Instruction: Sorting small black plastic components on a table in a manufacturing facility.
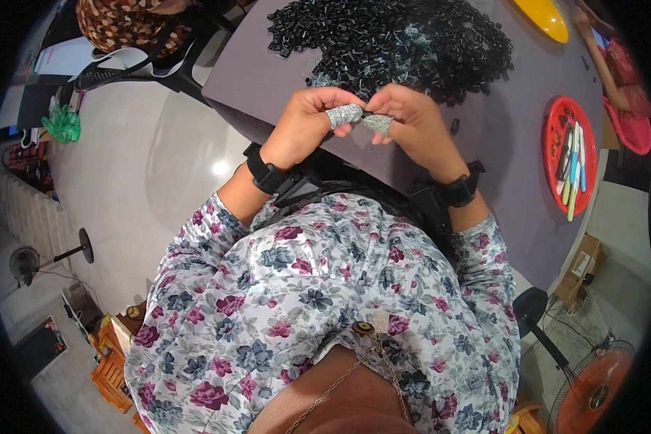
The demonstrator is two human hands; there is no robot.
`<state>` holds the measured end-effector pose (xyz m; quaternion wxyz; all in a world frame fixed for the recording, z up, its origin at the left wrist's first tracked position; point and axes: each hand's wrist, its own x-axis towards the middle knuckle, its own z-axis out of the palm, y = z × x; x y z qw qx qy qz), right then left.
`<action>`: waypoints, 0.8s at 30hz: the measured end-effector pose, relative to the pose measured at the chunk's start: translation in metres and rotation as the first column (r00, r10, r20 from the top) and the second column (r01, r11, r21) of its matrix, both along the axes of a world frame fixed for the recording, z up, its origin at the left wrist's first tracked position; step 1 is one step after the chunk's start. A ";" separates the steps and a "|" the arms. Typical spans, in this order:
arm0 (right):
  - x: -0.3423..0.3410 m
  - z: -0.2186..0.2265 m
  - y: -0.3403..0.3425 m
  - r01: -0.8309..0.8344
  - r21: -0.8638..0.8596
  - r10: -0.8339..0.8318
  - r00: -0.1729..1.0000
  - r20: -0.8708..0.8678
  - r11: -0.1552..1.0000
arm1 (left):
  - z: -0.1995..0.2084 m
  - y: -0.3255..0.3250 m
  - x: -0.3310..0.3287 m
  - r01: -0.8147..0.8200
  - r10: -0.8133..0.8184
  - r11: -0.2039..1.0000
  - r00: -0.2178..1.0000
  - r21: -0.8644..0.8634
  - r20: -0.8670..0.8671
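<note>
My left hand [300, 126] and my right hand [421, 130] meet just over the near edge of the table [257, 83]. Both are closed, fingertips pinching a small black piece [367, 113] between them; it is mostly hidden, so its exact kind does not show. Grey speckled wrapping covers each thumb. Beyond my fingers spreads a large heap of small black plastic pieces [340, 32], with small clear pieces [418, 50] mixed in. One loose black piece [455, 126] lies to the right of my right hand.
On the right stands a red tray [551, 170] holding black bits and several slim tools [576, 163] with coloured handles. A yellow tray [546, 20] sits at the far right, near another person's arm [606, 69]. A black chair [123, 72] stands at far left, a fan [597, 394] at lower right.
</note>
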<state>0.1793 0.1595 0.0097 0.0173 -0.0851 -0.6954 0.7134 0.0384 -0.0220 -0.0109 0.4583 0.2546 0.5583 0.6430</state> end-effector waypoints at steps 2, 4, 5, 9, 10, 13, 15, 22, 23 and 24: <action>0.000 0.000 -0.002 0.005 -0.019 -0.005 1.000 0.015 1.000 | -0.001 -0.001 -0.002 0.013 -0.013 1.000 0.999 0.005 0.041; 0.000 0.002 -0.002 0.004 -0.032 -0.003 0.999 0.041 0.999 | 0.000 0.000 0.000 -0.008 0.007 1.000 0.998 0.021 0.068; 0.000 0.002 -0.003 0.006 -0.037 -0.005 0.999 0.033 0.999 | 0.001 0.000 0.000 -0.019 0.017 0.999 0.997 0.028 0.081; 0.001 0.002 -0.010 0.057 -0.040 -0.058 0.998 -0.029 0.998 | -0.001 -0.001 -0.001 0.000 -0.006 1.000 0.974 0.028 0.227; 0.001 0.001 -0.011 0.080 -0.038 -0.082 0.995 -0.053 0.996 | -0.002 -0.001 -0.002 0.006 -0.014 0.999 0.974 0.034 0.226; 0.001 -0.001 -0.011 0.069 -0.030 -0.071 0.995 -0.064 0.997 | 0.001 0.000 0.000 0.008 -0.011 0.999 0.994 0.031 0.112; 0.001 -0.004 -0.006 0.035 -0.080 -0.039 0.998 -0.040 0.996 | 0.003 0.000 -0.001 0.035 -0.036 0.999 0.998 0.027 0.043; 0.003 0.009 -0.009 -0.021 -0.085 0.024 0.999 0.038 0.996 | 0.011 -0.001 -0.008 0.168 -0.169 0.985 0.984 0.033 0.059; 0.003 0.007 -0.011 -0.029 -0.099 0.033 0.999 0.039 0.995 | 0.012 0.000 -0.009 0.184 -0.185 0.983 0.980 0.014 0.071; 0.004 0.003 -0.013 -0.033 -0.113 0.038 0.998 0.040 0.993 | 0.012 0.000 -0.009 0.189 -0.189 0.982 0.980 0.006 0.068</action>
